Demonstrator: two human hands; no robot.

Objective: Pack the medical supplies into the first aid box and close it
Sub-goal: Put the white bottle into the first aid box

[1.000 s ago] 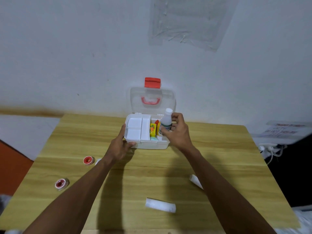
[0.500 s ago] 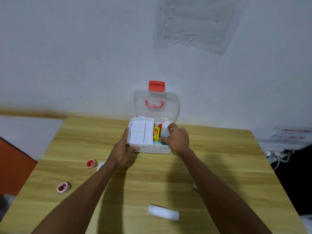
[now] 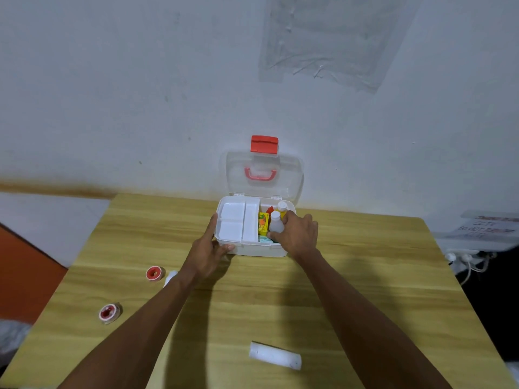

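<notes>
A white first aid box (image 3: 252,249) stands open at the table's far edge, its clear lid (image 3: 292,175) with a red latch upright against the wall. A white divided tray (image 3: 237,223) fills its left half. My left hand (image 3: 209,249) grips the box's front left corner. My right hand (image 3: 295,234) holds a white bottle (image 3: 275,223) upright inside the right half, beside a yellow packet (image 3: 263,223), a red item and a second white-capped bottle (image 3: 282,206). Two red tape rolls (image 3: 154,273) (image 3: 109,313) lie at left. A white bandage roll (image 3: 275,355) lies near me.
The wooden table (image 3: 379,276) backs onto a white wall. A small white item (image 3: 170,277) pokes out behind my left forearm. A shelf with a power strip and cables (image 3: 469,258) sits off the table's right edge. An orange surface is at far left.
My right hand has lowered the white bottle from above the box down into its right compartment. My left hand has kept its hold on the box's corner.
</notes>
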